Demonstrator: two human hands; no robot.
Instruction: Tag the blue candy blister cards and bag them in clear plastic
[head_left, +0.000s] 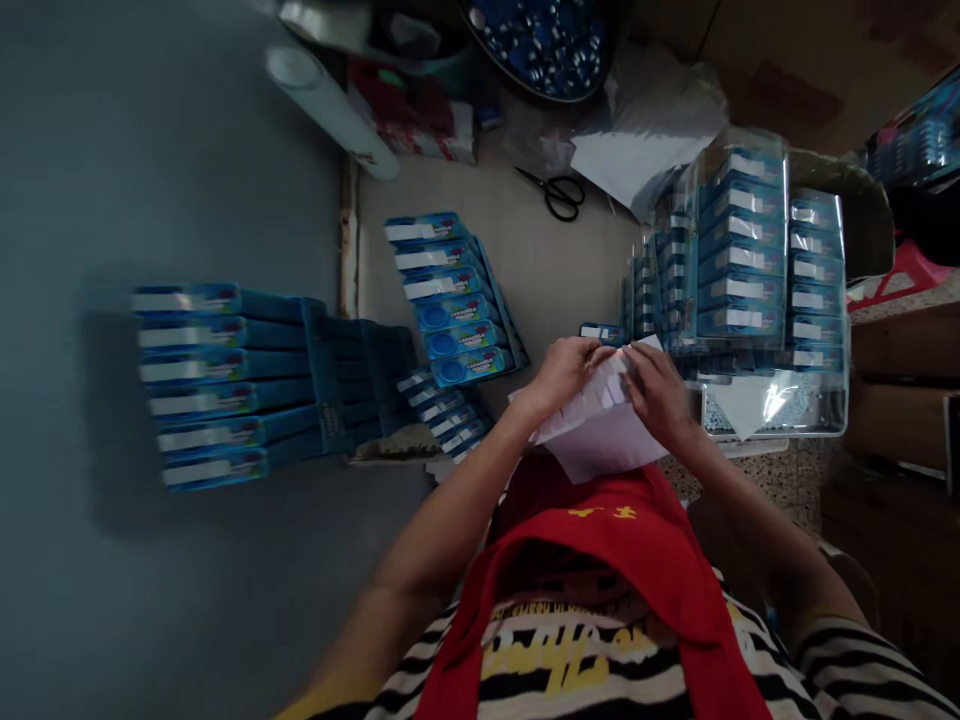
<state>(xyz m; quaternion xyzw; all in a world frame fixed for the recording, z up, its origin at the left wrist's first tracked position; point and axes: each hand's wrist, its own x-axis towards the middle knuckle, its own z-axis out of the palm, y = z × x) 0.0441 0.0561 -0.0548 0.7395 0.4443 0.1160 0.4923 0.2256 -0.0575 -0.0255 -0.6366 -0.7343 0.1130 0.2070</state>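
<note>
Head view, looking down over a red apron [600, 560]. The left hand [559, 372] and right hand [660, 392] meet over the lap, both closed on a stack of white sheets [600, 435]; the fingers pinch its upper edge, and the lower part of the stack hangs toward the apron. What is printed on the sheets is too blurred to tell. Behind the hands lies a beige bench [540, 260]. On it, left of the hands, stands a row of blue boxes [450, 300]; a larger row [225, 385] sits further left. To the right, wrapped packs of boxes [739, 250] are stacked. Scissors [559, 192] lie near the far edge.
</note>
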